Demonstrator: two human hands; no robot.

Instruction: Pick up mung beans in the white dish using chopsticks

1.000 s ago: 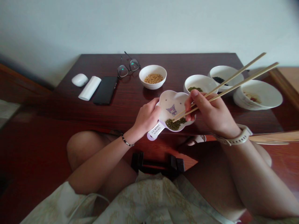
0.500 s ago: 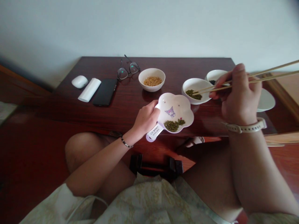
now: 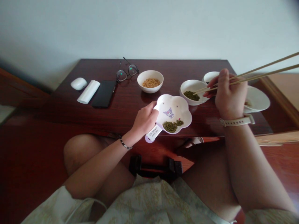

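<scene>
Two chopsticks (image 3: 245, 75) in right grip (image 3: 227, 93), tips over beans (image 3: 191, 95)

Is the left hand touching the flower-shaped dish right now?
Touching. The head view shows the left hand gripping the left rim of the flower-shaped dish, fingers curled over its edge above the handle, with no gap between them.
</scene>
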